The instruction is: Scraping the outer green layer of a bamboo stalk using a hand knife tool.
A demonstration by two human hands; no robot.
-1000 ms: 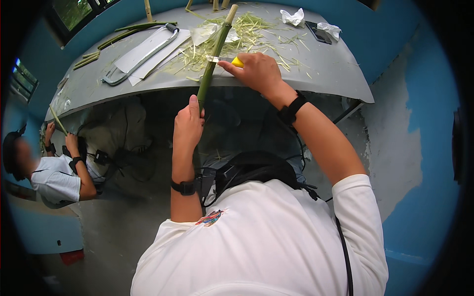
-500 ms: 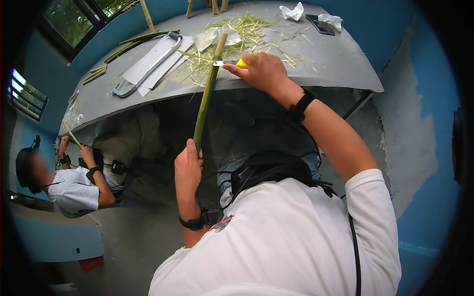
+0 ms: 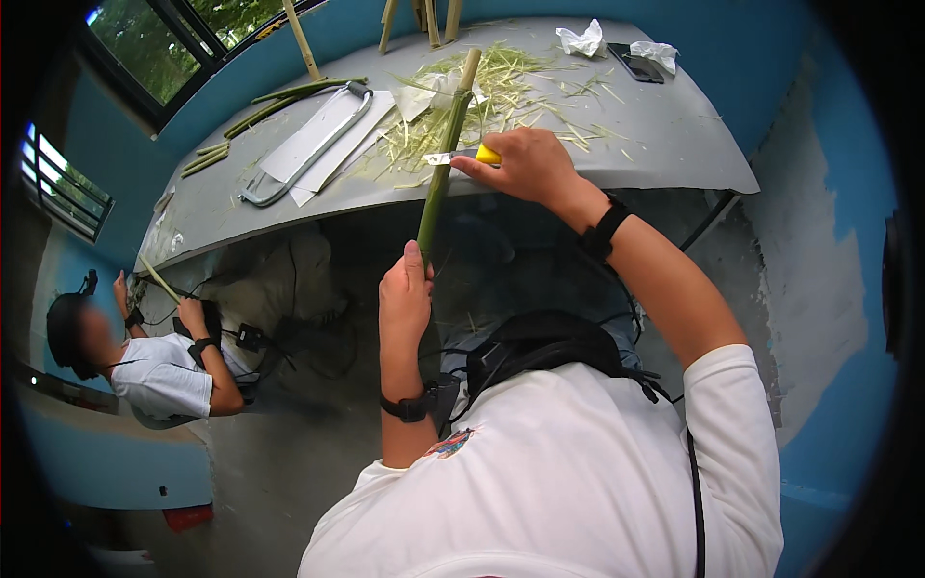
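In the centre of the frame, the left hand (image 3: 405,294) was wrapped around the lower end of a green bamboo stick (image 3: 453,130), which slanted up over the edge of a grey table (image 3: 674,144). The right hand (image 3: 528,164) gripped a yellow-handled knife (image 3: 488,154), its blade crossing the stick. Pale shavings (image 3: 511,77) lay upper centre; a hacksaw (image 3: 332,144) lay upper left.
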